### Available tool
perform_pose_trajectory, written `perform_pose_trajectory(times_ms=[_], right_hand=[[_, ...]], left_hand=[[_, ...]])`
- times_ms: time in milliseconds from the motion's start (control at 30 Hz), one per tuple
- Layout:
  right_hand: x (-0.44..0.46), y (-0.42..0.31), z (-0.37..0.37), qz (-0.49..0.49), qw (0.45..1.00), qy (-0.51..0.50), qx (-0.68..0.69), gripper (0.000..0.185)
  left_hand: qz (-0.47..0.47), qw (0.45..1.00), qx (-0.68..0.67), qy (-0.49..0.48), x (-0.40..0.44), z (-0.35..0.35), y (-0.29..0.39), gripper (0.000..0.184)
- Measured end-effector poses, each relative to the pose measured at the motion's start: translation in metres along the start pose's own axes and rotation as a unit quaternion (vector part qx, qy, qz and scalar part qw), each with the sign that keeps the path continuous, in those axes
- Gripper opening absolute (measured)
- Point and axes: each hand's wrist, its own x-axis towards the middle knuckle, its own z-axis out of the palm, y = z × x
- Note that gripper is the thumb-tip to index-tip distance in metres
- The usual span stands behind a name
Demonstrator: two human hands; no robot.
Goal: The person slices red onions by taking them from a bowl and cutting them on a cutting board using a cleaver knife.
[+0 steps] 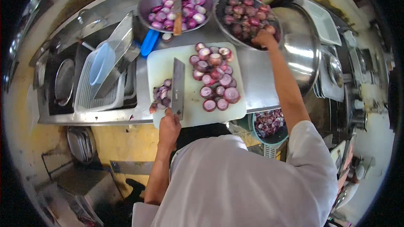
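Observation:
My left hand (169,128) is wrapped around the handle end of a cleaver (178,86), whose wide blade stands on the white cutting board (191,117). Left of the blade lies a small pile of onion ends (163,94). To its right are several red onions (215,75) with their ends cut off, showing pale faces. My right hand (265,38) reaches into a metal bowl (218,19) of unpeeled red onions (248,17). Its fingers are curled down among the onions, and what they hold is hidden.
Behind the board, a metal bowl (145,0) holds peeled onions and a wooden-handled knife (177,19). A blue handle (149,43) lies nearby. A large steel pot (299,38) stands right, a white basket (90,101) left. Below the counter edge, a bucket (273,141) holds onion scraps.

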Motion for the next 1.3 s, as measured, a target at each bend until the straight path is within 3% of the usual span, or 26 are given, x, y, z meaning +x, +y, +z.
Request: perform_pose_trajectory(times_ms=[67, 100, 133, 167, 200, 267, 333, 400, 467, 567, 700, 867, 1100, 1167, 1300], right_hand=[[-0.027, -0.029, -0.037, 0.091, 0.958, -0.012, 0.272, 0.038], [-0.047, -0.045, -0.053, 0.111, 0.877, -0.006, 0.468, 0.041], [-0.067, -0.06, -0.065, 0.106, 0.877, -0.013, 0.468, 0.041], [-0.086, -0.078, -0.074, 0.015, 0.839, -0.015, 0.543, 0.044], [-0.106, -0.096, -0.08, -0.075, 0.789, -0.015, 0.61, 0.046], [-0.143, -0.14, -0.082, -0.167, 0.778, -0.06, 0.603, 0.045], [-0.18, -0.198, -0.072, -0.145, 0.741, -0.151, 0.638, 0.045], [-0.19, -0.236, -0.013, -0.237, 0.777, -0.164, 0.559, 0.048], [-0.219, -0.281, 0.013, -0.317, 0.849, -0.026, 0.422, 0.048], [-0.238, -0.308, 0.057, -0.256, 0.884, -0.045, 0.387, 0.045], [-0.244, -0.309, 0.079, -0.279, 0.892, 0.016, 0.355, 0.046], [-0.243, -0.309, 0.071, -0.279, 0.892, 0.0, 0.354, 0.043], [-0.241, -0.306, 0.08, -0.319, 0.877, 0.024, 0.36, 0.045], [-0.243, -0.305, 0.077, -0.316, 0.874, 0.018, 0.368, 0.044], [-0.248, -0.303, 0.067, -0.317, 0.882, -0.001, 0.349, 0.043]], left_hand=[[0.016, 0.999, 0.013, 0.036, -0.002, -0.007, 0.001, 0.014], [0.022, 0.999, -0.004, 0.042, -0.003, -0.009, 0.0, 0.015], [0.03, 0.998, -0.021, 0.046, -0.003, -0.011, -0.002, 0.015], [-0.049, 0.998, -0.037, 0.017, -0.003, -0.012, -0.006, 0.016], [-0.054, 0.998, -0.037, 0.019, -0.002, -0.014, -0.008, 0.016], [-0.063, 0.997, -0.024, 0.032, 0.0, -0.018, -0.011, 0.017], [-0.058, 0.997, -0.025, 0.036, 0.002, -0.021, -0.013, 0.016], [-0.053, 0.997, -0.025, 0.04, 0.003, -0.025, -0.01, 0.015], [-0.032, 0.999, -0.016, 0.04, -0.002, -0.034, 0.004, 0.014], [-0.024, 0.997, 0.051, 0.045, -0.016, -0.052, 0.026, 0.013], [-0.002, 0.997, 0.075, 0.036, -0.044, -0.071, 0.042, 0.013], [-0.008, 0.996, 0.085, -0.035, -0.071, -0.089, 0.06, 0.01], [-0.02, 0.995, 0.084, -0.054, -0.068, -0.073, 0.058, 0.01], [0.049, 0.994, 0.098, -0.017, -0.044, -0.046, 0.043, 0.013], [0.093, 0.991, 0.064, 0.072, 0.007, 0.001, 0.006, 0.017]])
